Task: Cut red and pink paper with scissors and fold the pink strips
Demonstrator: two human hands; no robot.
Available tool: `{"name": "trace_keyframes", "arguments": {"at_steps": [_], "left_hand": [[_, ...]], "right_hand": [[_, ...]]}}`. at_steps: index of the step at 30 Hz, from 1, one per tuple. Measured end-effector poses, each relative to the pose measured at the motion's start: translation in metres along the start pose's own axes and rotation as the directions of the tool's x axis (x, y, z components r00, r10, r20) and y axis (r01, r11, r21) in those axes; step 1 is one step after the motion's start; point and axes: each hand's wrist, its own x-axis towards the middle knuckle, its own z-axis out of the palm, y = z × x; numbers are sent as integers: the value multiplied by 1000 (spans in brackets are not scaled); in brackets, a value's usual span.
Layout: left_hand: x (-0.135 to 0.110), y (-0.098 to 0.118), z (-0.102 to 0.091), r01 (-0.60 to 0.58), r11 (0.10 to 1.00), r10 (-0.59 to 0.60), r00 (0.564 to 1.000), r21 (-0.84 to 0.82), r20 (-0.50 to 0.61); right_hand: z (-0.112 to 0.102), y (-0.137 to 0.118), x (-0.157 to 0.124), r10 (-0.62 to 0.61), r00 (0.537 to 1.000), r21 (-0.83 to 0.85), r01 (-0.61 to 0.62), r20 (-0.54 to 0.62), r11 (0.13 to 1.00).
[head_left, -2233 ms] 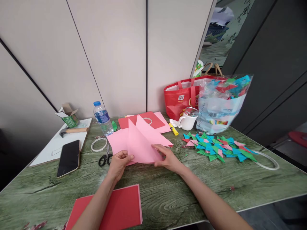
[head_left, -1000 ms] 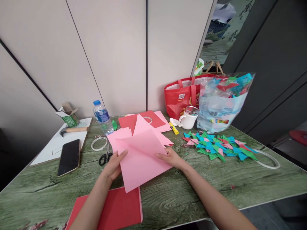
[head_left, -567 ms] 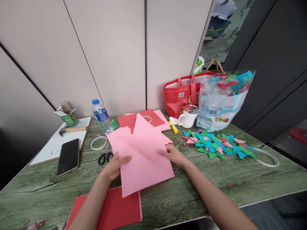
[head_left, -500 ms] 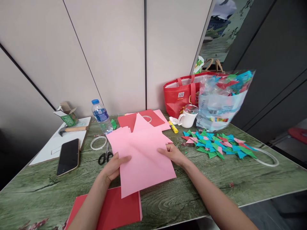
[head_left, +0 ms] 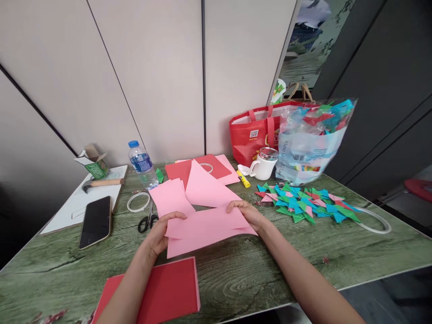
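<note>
Both my hands hold one pink paper sheet [head_left: 207, 229] over the green wood-grain table [head_left: 256, 274]. The sheet's far half is bent over toward me, so it looks like a wide band. My left hand [head_left: 158, 235] pinches its left end with fingers closed on the paper. My right hand [head_left: 248, 213] grips its right end, fingers curled over the top edge. Behind the sheet lie more pink sheets [head_left: 205, 189], one folded into a triangle, and red sheets [head_left: 197, 167].
Red paper stack [head_left: 165, 292] near me. Scissors [head_left: 146, 221], tape ring [head_left: 138, 202], phone [head_left: 96, 221], water bottle [head_left: 142, 164], hammer [head_left: 101, 183] to the left. White mug [head_left: 265, 165], glue stick [head_left: 243, 179], red bag [head_left: 254, 137], plastic bag [head_left: 310, 139], pile of folded triangles [head_left: 303, 204] to the right.
The folded pink triangle was opened out into a flat sheet. Since half a second ago, its far half has been bent over toward me, and both hands moved to its ends.
</note>
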Motion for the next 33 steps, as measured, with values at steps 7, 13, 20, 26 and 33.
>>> {"name": "trace_keyframes", "arguments": {"at_steps": [7,13,20,26,33], "left_hand": [[8,4,-11,20,927,-20,1000,-374,3],[8,3,-9,67,924,-63,998,-378,24],[12,-3,-12,114,977,-111,994,-182,22],[6,-5,0,-166,982,180,970,-94,165],[7,-9,-2,-397,909,385,917,129,106]], "right_hand": [[0,-4,-1,-379,925,66,378,-2,923],[6,-1,-2,-445,890,-125,455,103,882],[6,-3,-1,-533,838,-303,541,115,785],[3,12,8,-432,880,-326,357,-198,876],[2,17,12,-373,872,-190,327,-317,926]]}}
